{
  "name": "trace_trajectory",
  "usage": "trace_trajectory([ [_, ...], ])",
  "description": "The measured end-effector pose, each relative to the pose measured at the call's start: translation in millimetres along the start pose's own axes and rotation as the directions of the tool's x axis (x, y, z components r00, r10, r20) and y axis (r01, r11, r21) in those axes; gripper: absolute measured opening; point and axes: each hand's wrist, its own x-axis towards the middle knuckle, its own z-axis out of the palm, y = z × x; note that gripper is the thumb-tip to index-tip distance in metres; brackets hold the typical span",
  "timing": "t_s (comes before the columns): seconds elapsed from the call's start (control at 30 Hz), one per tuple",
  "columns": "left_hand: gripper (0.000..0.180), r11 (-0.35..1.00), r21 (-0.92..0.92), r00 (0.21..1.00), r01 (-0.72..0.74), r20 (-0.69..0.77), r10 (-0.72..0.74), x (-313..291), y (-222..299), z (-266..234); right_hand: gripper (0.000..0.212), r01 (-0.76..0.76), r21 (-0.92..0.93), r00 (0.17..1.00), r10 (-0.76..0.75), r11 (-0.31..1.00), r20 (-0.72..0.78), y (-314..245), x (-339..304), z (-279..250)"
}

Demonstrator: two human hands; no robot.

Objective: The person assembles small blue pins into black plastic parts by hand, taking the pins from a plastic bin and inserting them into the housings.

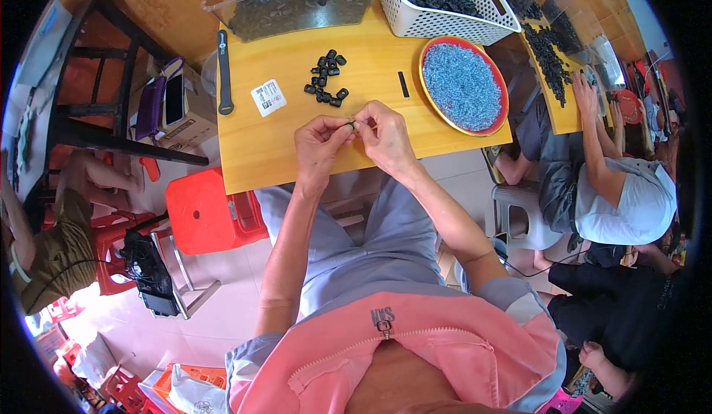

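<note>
Over the near edge of the yellow table (259, 147), my left hand (320, 141) and my right hand (384, 136) meet at the fingertips. Both are closed in a pinch on one small dark part (351, 123), mostly covered by the fingers. Just beyond them lies a loose group of small black plastic parts (323, 70). To the right, a red-rimmed round tray (506, 91) is filled with small clear-bluish pieces (461, 86). A short black strip (403, 84) lies between that tray and the black parts.
At the back stand a clear plastic bin (297, 21) and a white perforated basket (452, 25), both holding black parts. A black strap (224, 73) and a white printed label (268, 98) lie at left. A red stool (200, 210) stands left; a co-worker (623, 199) sits at right.
</note>
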Motion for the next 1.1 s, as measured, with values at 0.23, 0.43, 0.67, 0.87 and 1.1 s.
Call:
trace_trajectory([
  [0.23,0.007,0.999,0.033,0.996,-0.032,-0.078,0.035,4,-8,4,0.004,-0.087,0.169,0.996,0.085,0.982,0.018,6,5,3],
  [0.43,0.005,0.979,0.167,0.966,-0.117,-0.211,0.151,6,-17,12,0.010,0.107,-0.114,0.987,-0.119,0.988,-0.106,1,-2,10],
  [0.67,0.006,0.956,0.270,0.950,-0.116,-0.250,0.186,3,-11,24,0.023,0.010,-0.003,0.988,-0.011,1.000,-0.156,-1,-11,18],
  [0.87,0.004,0.958,0.270,0.941,-0.094,-0.291,0.174,3,-11,26,0.022,0.042,-0.074,0.972,-0.058,0.996,-0.228,3,-11,24],
  [1.1,0.004,0.963,0.260,0.936,-0.076,-0.314,0.159,0,-7,27,0.022,0.147,-0.214,0.954,-0.195,0.966,-0.228,0,-11,26],
])
